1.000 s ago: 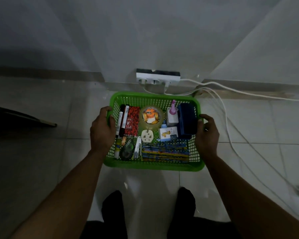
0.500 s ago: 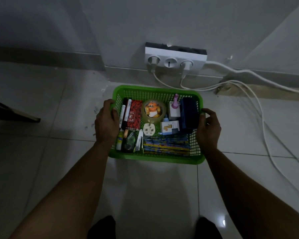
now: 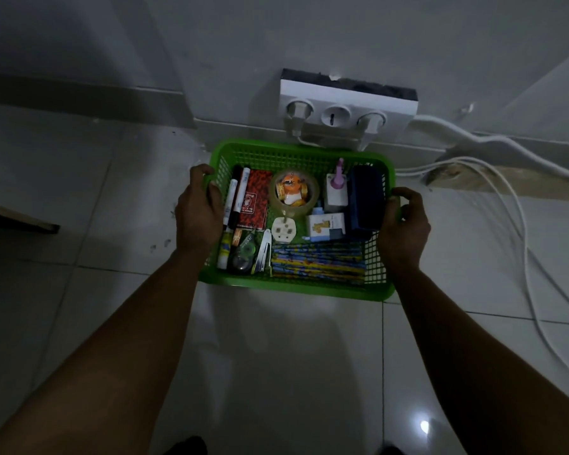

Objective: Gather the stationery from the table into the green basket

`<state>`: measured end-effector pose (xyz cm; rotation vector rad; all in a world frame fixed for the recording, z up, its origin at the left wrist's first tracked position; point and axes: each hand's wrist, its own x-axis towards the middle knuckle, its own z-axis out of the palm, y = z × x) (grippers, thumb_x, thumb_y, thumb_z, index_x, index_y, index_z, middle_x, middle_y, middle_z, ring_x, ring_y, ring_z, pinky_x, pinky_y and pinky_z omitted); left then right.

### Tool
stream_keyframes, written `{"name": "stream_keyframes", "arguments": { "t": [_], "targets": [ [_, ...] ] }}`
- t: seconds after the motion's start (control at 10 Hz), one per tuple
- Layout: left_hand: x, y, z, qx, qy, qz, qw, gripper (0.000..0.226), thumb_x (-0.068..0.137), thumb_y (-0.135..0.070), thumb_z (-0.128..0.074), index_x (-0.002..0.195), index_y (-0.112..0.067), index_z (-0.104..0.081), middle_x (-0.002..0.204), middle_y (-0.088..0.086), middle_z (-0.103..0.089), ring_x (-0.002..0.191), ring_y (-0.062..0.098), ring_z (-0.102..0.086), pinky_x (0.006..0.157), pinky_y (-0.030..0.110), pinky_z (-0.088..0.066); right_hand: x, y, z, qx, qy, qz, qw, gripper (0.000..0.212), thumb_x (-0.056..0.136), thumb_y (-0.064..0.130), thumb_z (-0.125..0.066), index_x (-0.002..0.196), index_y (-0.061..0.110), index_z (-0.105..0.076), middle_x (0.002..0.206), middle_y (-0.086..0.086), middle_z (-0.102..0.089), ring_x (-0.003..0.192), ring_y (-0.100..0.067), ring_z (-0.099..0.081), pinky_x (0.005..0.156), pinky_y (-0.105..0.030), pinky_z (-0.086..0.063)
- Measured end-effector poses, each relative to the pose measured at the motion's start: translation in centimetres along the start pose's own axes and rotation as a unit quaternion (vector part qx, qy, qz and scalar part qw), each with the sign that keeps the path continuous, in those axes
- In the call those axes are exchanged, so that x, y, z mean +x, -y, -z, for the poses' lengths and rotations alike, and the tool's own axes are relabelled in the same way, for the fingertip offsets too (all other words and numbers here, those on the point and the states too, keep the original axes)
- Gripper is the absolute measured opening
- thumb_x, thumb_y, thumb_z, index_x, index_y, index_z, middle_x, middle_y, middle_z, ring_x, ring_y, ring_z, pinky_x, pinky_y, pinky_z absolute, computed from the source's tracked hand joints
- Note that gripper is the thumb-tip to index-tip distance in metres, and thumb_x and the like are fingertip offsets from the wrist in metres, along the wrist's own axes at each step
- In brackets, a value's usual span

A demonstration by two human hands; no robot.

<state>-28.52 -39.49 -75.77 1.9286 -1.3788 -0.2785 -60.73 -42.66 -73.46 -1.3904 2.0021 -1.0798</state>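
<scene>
Basket of stationery gripped at both sides.
Left hand curls round its rim at nine o'clock, right hand at three; sockets at twelve. Labels too dim to read.

1. the head camera, worn by the person, looks forward and steeply down at the tiled floor.
2. it is near the green basket, which sits mid-frame; the wall socket strip lies beyond, far.

Floor: glossy white tiles, dimly lit
Wall: grey, socket box at foot
Cables: white, floor's right side
</scene>
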Motion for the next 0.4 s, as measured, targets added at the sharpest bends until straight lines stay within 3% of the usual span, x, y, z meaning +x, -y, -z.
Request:
{"name": "stream_keyframes", "arguments": {
  "t": [0.1, 0.2, 0.3, 0.4],
  "targets": [
    [-0.1, -0.2, 0.0, 0.006, 0.010, -0.005, 1.000, 0.023, 0.106, -0.017, -0.036, 0.125, -0.010, -0.048, 0.061, -0.001, -0.046, 0.048, 0.018, -0.043, 0.048, 0.034, -0.033, -0.1, 0.2, 0.1, -0.019, 0.009, 0.004, 1.000, 0.020, 0.101, 0.031, -0.044, 0.117, 0.025, -0.056, 0.073, -0.003, -0.060, 0.059, -0.016, -0.059, 0.056, -0.039, -0.054],
    [0.2, 0.0, 0.3, 0.011, 0.044, -0.003, 0.999, 0.025, 0.106, -0.018, -0.035, 0.128, -0.009, -0.044, 0.070, 0.003, -0.050, 0.056, 0.022, -0.047, 0.054, 0.033, -0.035, -0.3, 0.6, 0.4, -0.027, 0.030, 0.001, 0.999, 0.022, 0.102, 0.035, -0.041, 0.119, 0.028, -0.053, 0.080, 0.010, -0.059, 0.067, -0.012, -0.061, 0.065, -0.040, -0.057],
    [0.3, -0.8, 1.3, 0.048, 0.086, 0.031, 0.995, 0.029, 0.102, -0.019, -0.045, 0.131, -0.011, -0.046, 0.108, 0.021, -0.056, 0.092, 0.039, -0.055, 0.074, 0.043, -0.043, -0.5, 1.6, 1.0, -0.059, 0.062, -0.009, 0.996, 0.029, 0.102, 0.039, -0.040, 0.127, 0.028, -0.052, 0.107, -0.002, -0.063, 0.091, -0.021, -0.064, 0.082, -0.041, -0.054],
    [1.1, -2.5, 2.5, 0.103, 0.095, 0.071, 0.988, 0.037, 0.099, -0.025, -0.054, 0.133, -0.012, -0.049, 0.133, 0.021, -0.046, 0.120, 0.042, -0.044, 0.094, 0.049, -0.040, -0.3, 2.1, 1.5, -0.104, 0.079, 0.007, 0.991, 0.042, 0.101, 0.040, -0.046, 0.137, 0.021, -0.050, 0.131, -0.017, -0.048, 0.115, -0.032, -0.055, 0.097, -0.046, -0.049]
  ]
}}
